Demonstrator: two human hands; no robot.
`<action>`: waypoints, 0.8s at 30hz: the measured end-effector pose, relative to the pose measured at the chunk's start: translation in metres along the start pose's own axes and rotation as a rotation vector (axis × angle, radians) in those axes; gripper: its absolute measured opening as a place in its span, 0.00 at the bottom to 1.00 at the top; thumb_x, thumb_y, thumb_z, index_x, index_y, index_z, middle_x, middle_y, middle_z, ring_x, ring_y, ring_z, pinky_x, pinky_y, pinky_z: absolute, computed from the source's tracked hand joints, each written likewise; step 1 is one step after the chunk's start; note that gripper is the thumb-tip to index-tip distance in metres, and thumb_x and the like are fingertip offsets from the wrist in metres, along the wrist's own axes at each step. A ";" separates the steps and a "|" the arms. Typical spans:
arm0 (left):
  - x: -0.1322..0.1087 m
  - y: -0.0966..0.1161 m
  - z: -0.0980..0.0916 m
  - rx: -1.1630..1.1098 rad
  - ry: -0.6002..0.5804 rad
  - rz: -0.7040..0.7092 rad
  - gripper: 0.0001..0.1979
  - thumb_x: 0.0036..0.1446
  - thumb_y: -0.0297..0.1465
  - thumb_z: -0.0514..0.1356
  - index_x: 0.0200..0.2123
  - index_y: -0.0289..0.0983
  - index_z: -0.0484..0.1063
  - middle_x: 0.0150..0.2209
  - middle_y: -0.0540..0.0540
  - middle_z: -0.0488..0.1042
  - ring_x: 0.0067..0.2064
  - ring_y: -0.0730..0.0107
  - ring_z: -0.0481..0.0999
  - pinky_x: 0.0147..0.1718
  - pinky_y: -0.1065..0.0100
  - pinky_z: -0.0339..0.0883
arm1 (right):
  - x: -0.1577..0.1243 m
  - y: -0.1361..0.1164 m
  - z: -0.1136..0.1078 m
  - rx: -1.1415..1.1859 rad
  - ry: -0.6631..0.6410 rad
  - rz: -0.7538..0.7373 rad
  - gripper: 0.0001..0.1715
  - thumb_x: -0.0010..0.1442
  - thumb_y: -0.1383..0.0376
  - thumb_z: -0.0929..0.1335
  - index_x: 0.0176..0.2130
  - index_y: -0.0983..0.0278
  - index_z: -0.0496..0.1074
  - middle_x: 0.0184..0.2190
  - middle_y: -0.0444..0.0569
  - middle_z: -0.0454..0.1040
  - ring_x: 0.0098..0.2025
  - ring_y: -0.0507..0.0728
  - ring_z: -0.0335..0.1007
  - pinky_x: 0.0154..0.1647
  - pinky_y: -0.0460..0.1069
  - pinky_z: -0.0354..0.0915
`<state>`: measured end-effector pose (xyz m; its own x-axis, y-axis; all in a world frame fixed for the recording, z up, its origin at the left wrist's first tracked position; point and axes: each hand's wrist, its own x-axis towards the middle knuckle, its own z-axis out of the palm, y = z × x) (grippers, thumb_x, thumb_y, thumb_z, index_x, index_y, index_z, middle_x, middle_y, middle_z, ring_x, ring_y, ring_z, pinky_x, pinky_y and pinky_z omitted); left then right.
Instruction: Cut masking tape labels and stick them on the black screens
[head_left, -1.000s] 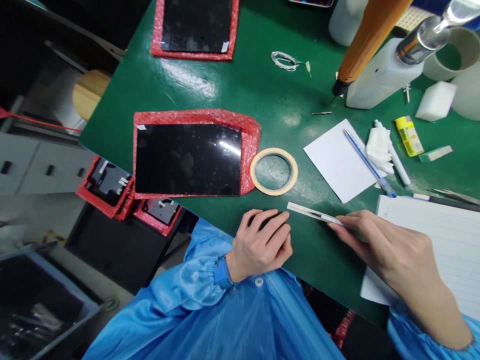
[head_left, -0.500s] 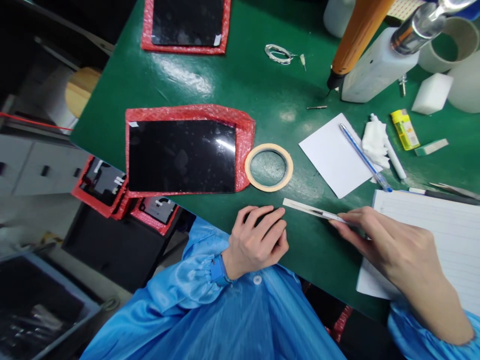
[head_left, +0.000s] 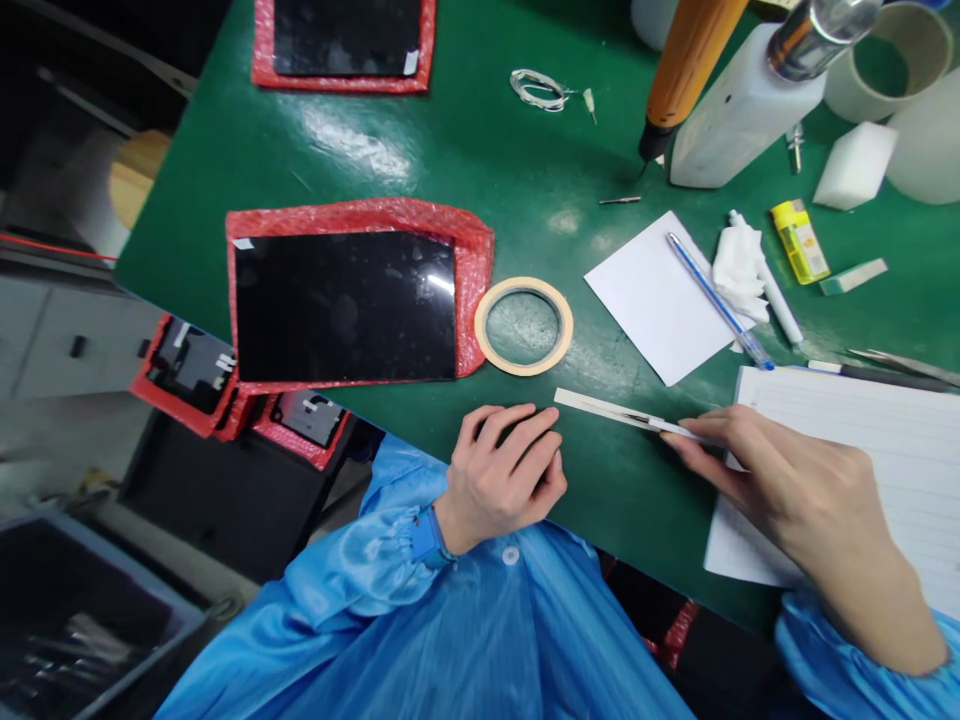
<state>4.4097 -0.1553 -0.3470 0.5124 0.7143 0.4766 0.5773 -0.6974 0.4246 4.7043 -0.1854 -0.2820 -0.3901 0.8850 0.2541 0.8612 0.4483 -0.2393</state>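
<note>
My right hand (head_left: 787, 480) pinches a slim white pen-like tool (head_left: 666, 426) with a dark, thin pointed tip. Its tip points left along a narrow white strip (head_left: 589, 403) on the green table; whether the fingers also hold the strip's right end, I cannot tell. Near the strip's left end, my left hand (head_left: 506, 470) rests palm down at the table's front edge, fingers loosely bent and apart, with nothing seen in it. Just above it lies a roll of cream tape (head_left: 568, 325), touching the red bubble wrap (head_left: 474, 300) under a black screen panel (head_left: 345, 310).
At right are a white paper square (head_left: 637, 300), a blue pen (head_left: 712, 290), a crumpled tissue (head_left: 739, 270), a yellow lighter (head_left: 801, 242) and a lined notebook (head_left: 892, 450). An orange-handled tool (head_left: 690, 65) and a white bottle (head_left: 739, 120) stand behind. Another wrapped panel (head_left: 345, 35) lies far left.
The whole view has shifted slightly, so the table's things appear a little further left and higher. Both hands keep nearly the same pose, the right still pinching the tool.
</note>
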 end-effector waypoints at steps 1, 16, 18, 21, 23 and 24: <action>0.000 0.000 0.000 0.000 0.000 0.000 0.10 0.65 0.25 0.69 0.48 0.40 0.84 0.51 0.43 0.93 0.52 0.52 0.90 0.53 0.50 0.78 | 0.000 0.001 0.000 -0.006 -0.001 -0.004 0.11 0.84 0.64 0.71 0.43 0.58 0.74 0.30 0.42 0.85 0.25 0.52 0.79 0.23 0.50 0.63; 0.003 0.003 0.000 0.036 0.024 0.000 0.07 0.71 0.25 0.65 0.49 0.41 0.80 0.50 0.45 0.93 0.50 0.54 0.91 0.51 0.51 0.78 | -0.013 0.007 -0.003 -0.033 -0.015 0.002 0.09 0.85 0.66 0.70 0.45 0.58 0.72 0.32 0.43 0.86 0.27 0.52 0.81 0.24 0.50 0.61; 0.002 0.003 0.001 0.035 0.020 0.003 0.08 0.70 0.25 0.66 0.49 0.41 0.80 0.50 0.44 0.93 0.50 0.54 0.91 0.51 0.51 0.77 | -0.015 0.008 -0.004 -0.029 -0.017 0.006 0.09 0.85 0.65 0.70 0.46 0.59 0.73 0.33 0.44 0.86 0.27 0.51 0.81 0.24 0.50 0.62; 0.002 0.003 0.001 0.035 0.017 0.014 0.08 0.68 0.24 0.67 0.49 0.39 0.81 0.50 0.41 0.93 0.51 0.53 0.90 0.52 0.51 0.77 | -0.019 0.009 -0.005 -0.027 -0.018 0.017 0.08 0.84 0.65 0.71 0.46 0.60 0.73 0.33 0.44 0.86 0.27 0.52 0.82 0.25 0.50 0.63; 0.001 0.003 0.002 0.038 0.018 0.014 0.08 0.68 0.24 0.67 0.49 0.39 0.80 0.50 0.42 0.93 0.50 0.54 0.90 0.52 0.51 0.77 | -0.020 0.009 -0.006 -0.035 -0.016 0.022 0.08 0.84 0.65 0.70 0.46 0.60 0.73 0.33 0.44 0.86 0.27 0.52 0.81 0.25 0.49 0.63; 0.001 0.003 0.002 0.042 0.019 0.012 0.08 0.69 0.24 0.67 0.49 0.40 0.80 0.50 0.43 0.93 0.50 0.54 0.90 0.52 0.52 0.77 | -0.021 0.009 -0.006 -0.042 -0.019 0.018 0.09 0.85 0.65 0.70 0.45 0.61 0.73 0.33 0.44 0.86 0.26 0.51 0.81 0.25 0.49 0.63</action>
<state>4.4132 -0.1563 -0.3464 0.5077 0.7045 0.4959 0.5974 -0.7026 0.3866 4.7225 -0.2007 -0.2839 -0.3803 0.8953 0.2321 0.8810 0.4271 -0.2037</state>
